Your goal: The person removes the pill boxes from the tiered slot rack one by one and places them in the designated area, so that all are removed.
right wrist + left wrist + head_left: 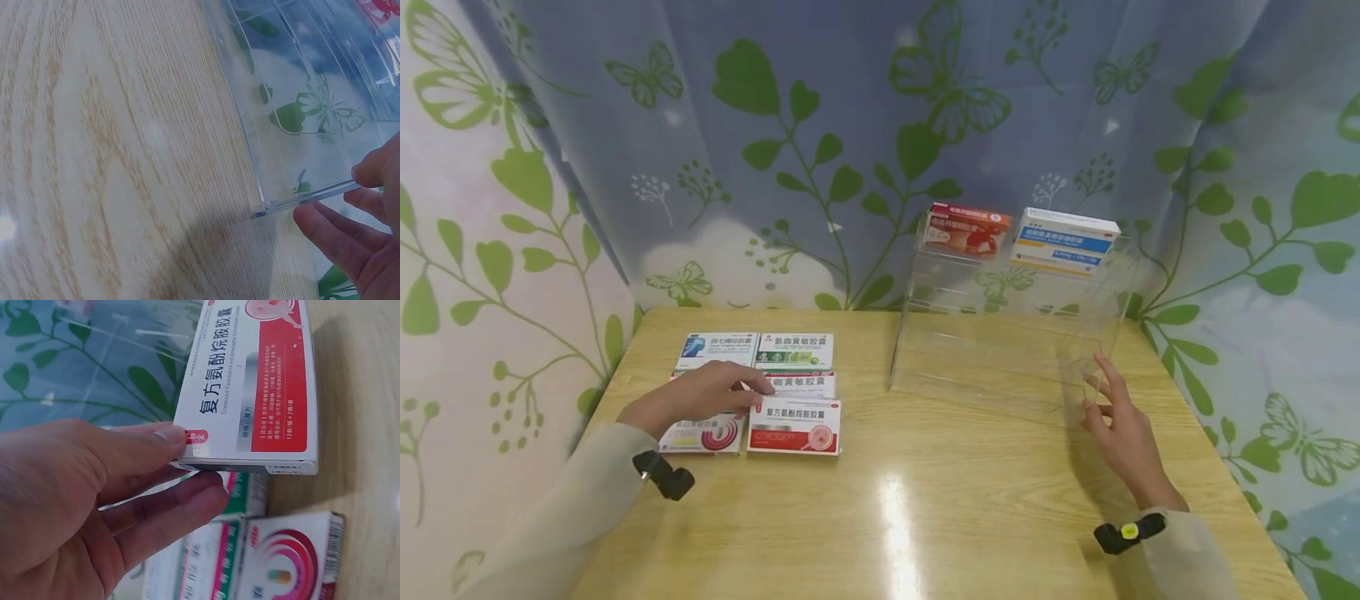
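Note:
My left hand (711, 396) pinches one end of a white-and-red medicine box (795, 427) between thumb and fingers. In the left wrist view this medicine box (250, 381) is raised above the other boxes, printed face showing. Below it lie a box with a pink ring design (290, 556) and other boxes, partly hidden by the hand. My right hand (1123, 437) is at the right side of a clear stepped display rack (977, 350). Up close, its fingertips (309, 215) lie along the side edge of the rack (250, 125), fairly straight; whether they press is unclear.
The rack's top tier holds an orange-red box (966, 231) and a blue-and-white box (1063, 242). Several more boxes, including a green-and-white one (795, 350) and one with a blue picture (717, 348), lie at the left of the wooden table (970, 500). Patterned curtains (850, 100) surround it.

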{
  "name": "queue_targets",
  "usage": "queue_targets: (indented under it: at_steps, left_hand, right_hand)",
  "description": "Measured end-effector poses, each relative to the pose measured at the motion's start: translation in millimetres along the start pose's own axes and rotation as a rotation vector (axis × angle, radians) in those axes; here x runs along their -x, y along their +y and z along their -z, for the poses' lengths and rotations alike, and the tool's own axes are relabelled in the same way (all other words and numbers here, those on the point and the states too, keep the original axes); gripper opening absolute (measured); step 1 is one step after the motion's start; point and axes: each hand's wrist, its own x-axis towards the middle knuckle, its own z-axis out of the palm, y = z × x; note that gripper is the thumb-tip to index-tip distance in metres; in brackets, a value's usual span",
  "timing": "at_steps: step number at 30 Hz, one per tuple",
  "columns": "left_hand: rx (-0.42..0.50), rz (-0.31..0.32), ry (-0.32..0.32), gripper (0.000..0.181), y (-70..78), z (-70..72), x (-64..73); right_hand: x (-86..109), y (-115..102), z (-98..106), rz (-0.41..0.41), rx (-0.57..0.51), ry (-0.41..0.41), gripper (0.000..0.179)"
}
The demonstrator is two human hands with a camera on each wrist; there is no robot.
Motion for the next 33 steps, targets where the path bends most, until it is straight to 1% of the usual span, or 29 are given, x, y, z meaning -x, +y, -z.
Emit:
queue_targets:
  at_steps: [5,8,10,17,21,25,28,33]
  left_hand:
    - [0.08,0.058,-0.046,0.024,-13.5,-6.7,2.4]
    - [0.113,0.095,-0.043,0.023,-19.7,-9.9,2.9]
    - [0.113,0.102,-0.029,0.024,-22.3,-11.1,3.0]
    - [0.086,0.075,-0.005,0.022,-24.7,-11.8,2.5]
    - [0.068,0.105,0.003,0.021,-26.1,-13.6,1.2]
    - [0.069,0.104,0.026,0.019,-28.3,-16.8,0.6]
    - [0.07,0.085,0.038,0.017,-28.7,-18.0,1.8]
    - [0.032,0.077,0.05,0.014,-28.9,-18.6,2.0]
  right_hand:
    - [-0.2,1,0,-0.004,0.006,-0.01,0.077]
    - [0.1,0,0,-0.008,0.01,-0.011,0.078]
    - [-0.1,0,0,-0.007,0.009,-0.009,0.078]
    - [-0.7,0,1,0.004,0.015,-0.004,0.079]
    - [-0.5,1,0,0.005,0.018,-0.004,0.079]
    - [-0.6,1,0,-0.001,0.013,-0.006,0.079]
    - [-0.7,0,1,-0.005,0.008,-0.008,0.078]
    - [-0.7,0,0,-0.01,0.01,-0.009,0.078]
